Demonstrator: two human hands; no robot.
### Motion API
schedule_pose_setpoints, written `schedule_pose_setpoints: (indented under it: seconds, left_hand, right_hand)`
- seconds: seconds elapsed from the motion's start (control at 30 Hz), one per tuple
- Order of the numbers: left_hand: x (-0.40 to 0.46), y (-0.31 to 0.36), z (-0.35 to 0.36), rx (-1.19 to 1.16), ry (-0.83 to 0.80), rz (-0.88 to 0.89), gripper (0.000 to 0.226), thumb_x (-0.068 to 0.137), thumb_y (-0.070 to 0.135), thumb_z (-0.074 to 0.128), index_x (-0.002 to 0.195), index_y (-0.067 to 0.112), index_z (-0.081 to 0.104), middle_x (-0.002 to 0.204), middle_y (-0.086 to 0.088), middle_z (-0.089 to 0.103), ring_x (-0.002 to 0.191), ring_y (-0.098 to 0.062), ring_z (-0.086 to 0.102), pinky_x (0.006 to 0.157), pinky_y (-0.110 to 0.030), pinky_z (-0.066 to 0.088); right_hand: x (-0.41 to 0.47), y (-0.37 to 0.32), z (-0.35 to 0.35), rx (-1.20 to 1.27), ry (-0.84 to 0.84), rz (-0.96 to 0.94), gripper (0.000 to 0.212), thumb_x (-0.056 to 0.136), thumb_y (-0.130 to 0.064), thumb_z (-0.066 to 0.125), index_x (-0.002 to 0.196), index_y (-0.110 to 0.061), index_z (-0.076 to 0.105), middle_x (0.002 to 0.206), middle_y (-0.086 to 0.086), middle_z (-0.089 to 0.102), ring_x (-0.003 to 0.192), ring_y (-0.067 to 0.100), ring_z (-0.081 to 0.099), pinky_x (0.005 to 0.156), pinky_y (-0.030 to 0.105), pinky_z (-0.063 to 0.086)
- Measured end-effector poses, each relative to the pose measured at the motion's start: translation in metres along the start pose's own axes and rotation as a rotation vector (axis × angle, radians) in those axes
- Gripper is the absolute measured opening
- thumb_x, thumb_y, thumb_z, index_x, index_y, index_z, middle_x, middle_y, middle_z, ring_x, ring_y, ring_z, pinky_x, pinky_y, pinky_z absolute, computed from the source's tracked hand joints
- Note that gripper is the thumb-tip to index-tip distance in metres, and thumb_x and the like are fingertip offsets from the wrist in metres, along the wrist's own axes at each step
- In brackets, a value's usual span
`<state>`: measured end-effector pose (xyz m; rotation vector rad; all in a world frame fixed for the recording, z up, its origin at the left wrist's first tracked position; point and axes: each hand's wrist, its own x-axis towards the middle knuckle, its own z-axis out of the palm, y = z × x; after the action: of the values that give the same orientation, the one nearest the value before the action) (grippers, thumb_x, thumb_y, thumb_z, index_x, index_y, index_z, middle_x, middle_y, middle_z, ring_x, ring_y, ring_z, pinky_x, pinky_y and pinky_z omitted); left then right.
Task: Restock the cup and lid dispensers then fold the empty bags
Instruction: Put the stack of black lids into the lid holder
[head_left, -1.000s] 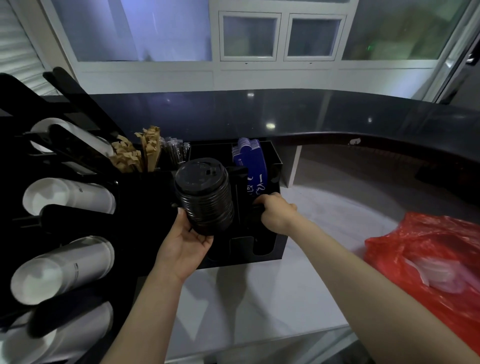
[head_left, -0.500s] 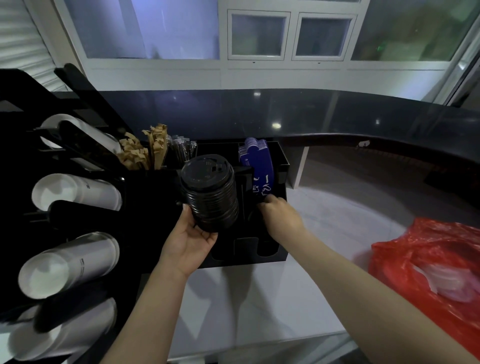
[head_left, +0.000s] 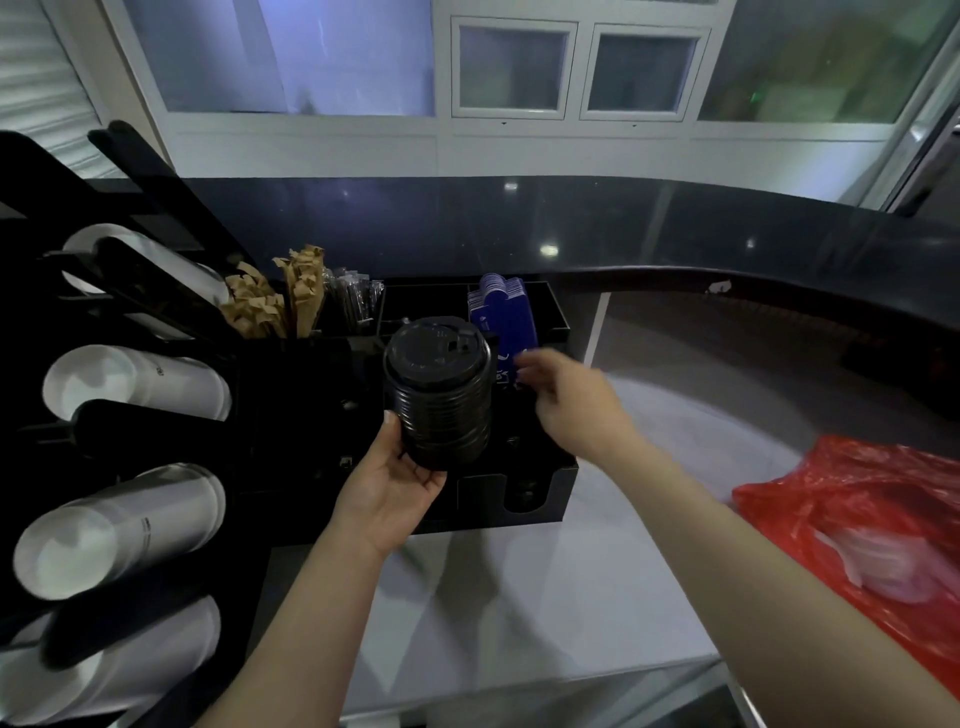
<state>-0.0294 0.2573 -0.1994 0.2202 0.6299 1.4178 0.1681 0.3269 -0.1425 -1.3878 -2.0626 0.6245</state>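
Note:
My left hand (head_left: 387, 488) grips a stack of black cup lids (head_left: 439, 392) from below and holds it in front of the black lid organizer (head_left: 563, 486). My right hand (head_left: 569, 402) hovers just right of the stack, blurred, fingers apart and holding nothing, in front of the blue sleeves (head_left: 504, 317). On the left, a black cup dispenser (head_left: 145, 431) holds rows of white cups (head_left: 119, 525) lying on their sides. A red plastic bag (head_left: 852, 525) with white items inside lies on the counter at the right.
Brown paper packets (head_left: 275, 301) and wrapped stirrers (head_left: 356, 296) stand in the organizer's back compartments. A dark raised counter (head_left: 623, 228) curves behind. The white worktop (head_left: 545, 597) extends in front of the organizer to its near edge.
My right hand has lifted out of the organizer's front slot and moved up beside the lid stack. My left hand still holds the stack, slightly raised.

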Motion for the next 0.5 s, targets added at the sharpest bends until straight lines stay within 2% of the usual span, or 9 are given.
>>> schedule_pose_setpoints:
  seconds: [0.03,0.1,0.17,0.2,0.27,0.37,0.43,0.5]
  left_hand:
    - [0.001,-0.003,0.003,0.015,0.001,-0.003,0.04,0.075,0.04,0.062,0.107,0.015,0.065,0.106,-0.004,0.071,0.099,-0.017,0.068,0.078,-0.032,0.057]
    - [0.003,-0.009,0.01,0.064,-0.01,-0.006,0.04,0.076,0.04,0.061,0.108,0.017,0.066,0.107,-0.003,0.071,0.097,-0.016,0.069,0.08,-0.032,0.051]
    - [0.006,-0.014,0.019,0.125,-0.04,0.003,0.039,0.076,0.04,0.061,0.108,0.018,0.067,0.107,-0.003,0.072,0.094,-0.014,0.07,0.079,-0.029,0.051]
    - [0.008,-0.017,0.024,0.168,-0.055,0.011,0.04,0.076,0.039,0.062,0.11,0.019,0.066,0.107,-0.003,0.072,0.094,-0.014,0.07,0.076,-0.028,0.053]
    - [0.012,-0.022,0.035,0.243,-0.064,0.028,0.048,0.076,0.034,0.063,0.121,0.017,0.061,0.113,-0.006,0.07,0.096,-0.017,0.069,0.071,-0.027,0.056]
    - [0.018,-0.03,0.045,0.296,-0.038,0.042,0.058,0.077,0.024,0.064,0.131,0.009,0.052,0.111,-0.01,0.069,0.094,-0.019,0.069,0.07,-0.028,0.056]
    - [0.021,-0.034,0.047,0.362,-0.035,0.04,0.047,0.084,0.02,0.061,0.128,0.004,0.053,0.102,-0.008,0.073,0.091,-0.018,0.07,0.067,-0.026,0.056]
    - [0.023,-0.039,0.047,0.441,-0.05,0.05,0.039,0.091,0.021,0.056,0.126,0.004,0.054,0.103,-0.006,0.073,0.095,-0.017,0.07,0.071,-0.025,0.055]
  right_hand:
    - [-0.002,-0.006,-0.01,0.169,0.013,-0.002,0.065,0.078,0.005,0.046,0.133,-0.03,0.05,0.121,-0.005,0.063,0.111,0.014,0.06,0.093,0.024,0.05]
    - [-0.009,-0.017,-0.026,0.399,-0.073,-0.066,0.078,0.072,-0.003,0.049,0.134,-0.049,0.038,0.131,-0.016,0.052,0.116,0.007,0.056,0.088,0.02,0.05]
    - [-0.017,-0.023,-0.036,0.45,-0.193,-0.145,0.084,0.071,-0.014,0.058,0.134,-0.061,0.029,0.134,-0.032,0.042,0.122,-0.002,0.049,0.092,0.018,0.048]
    - [-0.019,-0.025,-0.038,0.42,-0.218,-0.169,0.086,0.072,-0.021,0.066,0.137,-0.06,0.026,0.133,-0.037,0.041,0.123,-0.005,0.046,0.095,0.017,0.046]
    - [-0.022,-0.023,-0.038,0.292,-0.159,-0.184,0.093,0.068,-0.033,0.079,0.143,-0.048,0.026,0.137,-0.028,0.041,0.126,-0.004,0.042,0.103,0.021,0.04]
    - [-0.022,-0.012,-0.037,0.147,-0.021,-0.159,0.092,0.065,-0.027,0.084,0.141,-0.037,0.034,0.136,-0.015,0.039,0.129,0.006,0.036,0.108,0.027,0.034]
    - [-0.022,-0.002,-0.036,0.13,-0.004,-0.141,0.09,0.065,-0.024,0.084,0.139,-0.037,0.036,0.135,-0.014,0.041,0.129,0.007,0.037,0.107,0.026,0.034]
    - [-0.023,0.009,-0.033,0.139,0.004,-0.127,0.088,0.065,-0.025,0.085,0.138,-0.038,0.036,0.134,-0.015,0.042,0.127,0.007,0.039,0.104,0.023,0.035]
